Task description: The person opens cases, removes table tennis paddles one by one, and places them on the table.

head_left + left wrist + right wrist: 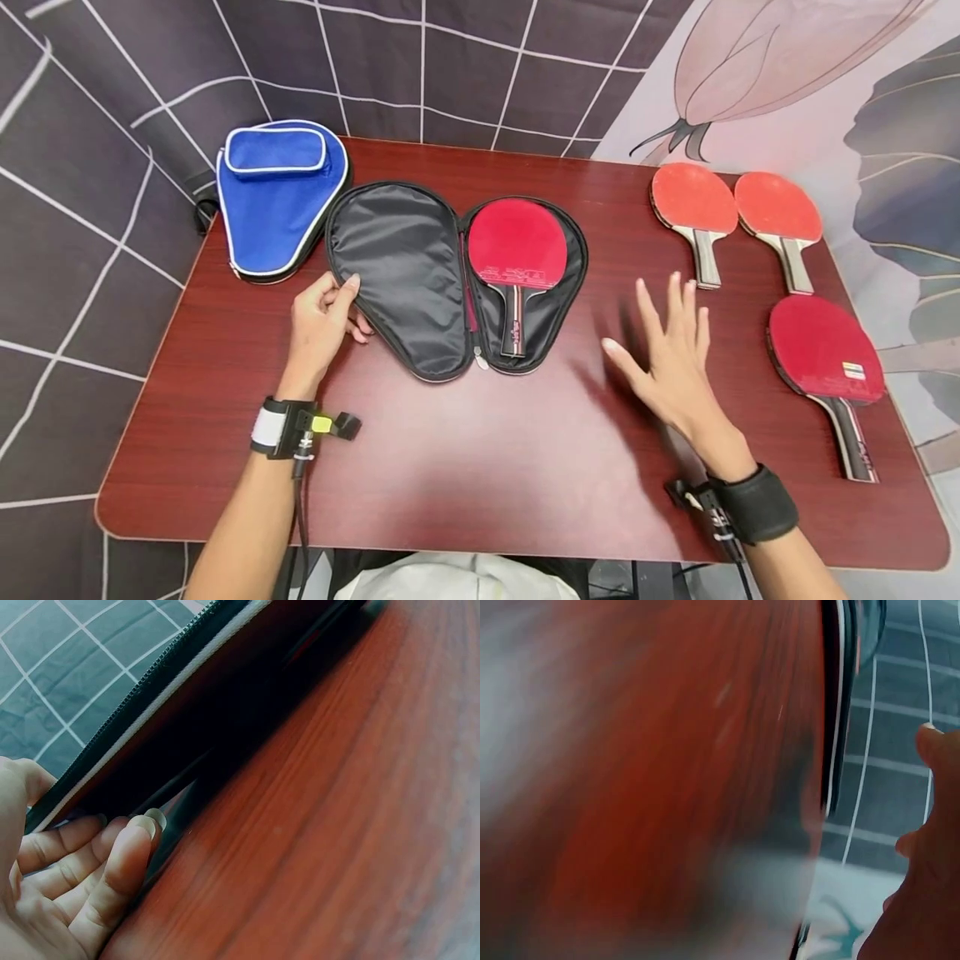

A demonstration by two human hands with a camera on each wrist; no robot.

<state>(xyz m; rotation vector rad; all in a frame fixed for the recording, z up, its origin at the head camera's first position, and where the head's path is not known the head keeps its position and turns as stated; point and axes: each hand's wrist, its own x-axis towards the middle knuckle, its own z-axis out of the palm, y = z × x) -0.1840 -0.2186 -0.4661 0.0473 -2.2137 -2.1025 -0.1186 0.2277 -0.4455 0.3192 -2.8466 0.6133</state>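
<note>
A black zippered paddle case (401,275) lies spread apart on the table, its lining showing. In its right half rests a red table tennis paddle (517,242), handle toward the person. My left hand (321,321) pinches the left edge of the case flap between thumb and fingers; in the left wrist view that zippered edge (150,690) is raised off the table, with the fingers (124,855) curled under it. My right hand (671,367) hovers over the table to the right of the case, fingers spread and holding nothing.
A blue paddle case (281,208) with white piping lies at the back left. Two orange-red paddles (693,197) (780,207) lie at the back right, and a darker red paddle (825,350) sits nearer along the right edge. A grid-patterned cloth (465,75) hangs behind the table (480,467).
</note>
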